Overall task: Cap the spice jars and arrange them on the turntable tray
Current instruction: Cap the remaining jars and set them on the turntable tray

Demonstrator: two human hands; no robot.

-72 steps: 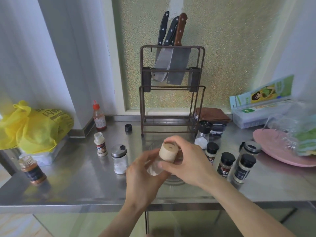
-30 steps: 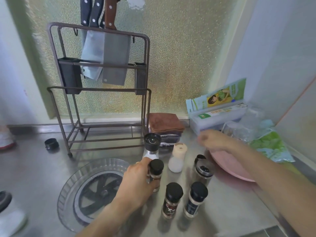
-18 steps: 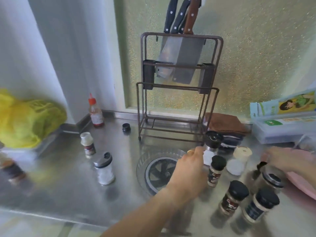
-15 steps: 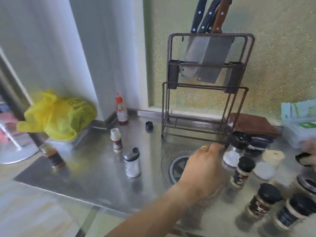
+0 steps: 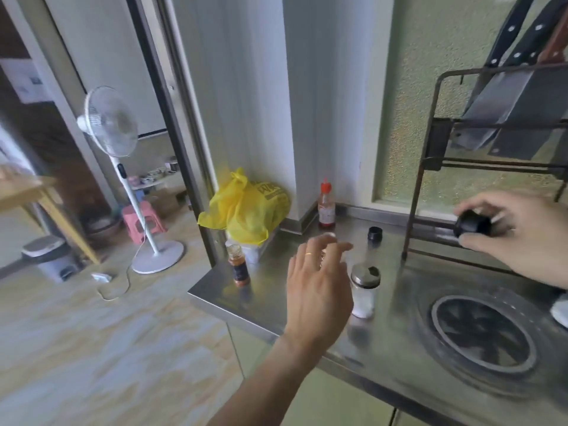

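My left hand (image 5: 319, 284) hovers open over the steel counter, fingers spread, just left of a glass shaker (image 5: 364, 290) with a silver lid. A small white-capped jar (image 5: 329, 235) is mostly hidden behind its fingers. My right hand (image 5: 519, 238) is at the right, closed on a black cap (image 5: 471, 226) in front of the rack. An uncapped jar of orange spice (image 5: 238, 265) stands near the counter's left corner. A second black cap (image 5: 375, 233) lies on the counter. The clear turntable tray (image 5: 482, 330) sits bare at the lower right.
A red-topped sauce bottle (image 5: 326, 207) stands by the wall. A yellow plastic bag (image 5: 246, 210) fills the back left corner. The knife rack (image 5: 430, 155) stands behind the tray. The counter edge (image 5: 215, 302) drops to the floor, where a fan (image 5: 110, 124) stands.
The view has swung left. My left hand left the capped jars and moved left to the shaker. My right hand picked up a black cap and came in front of the rack.
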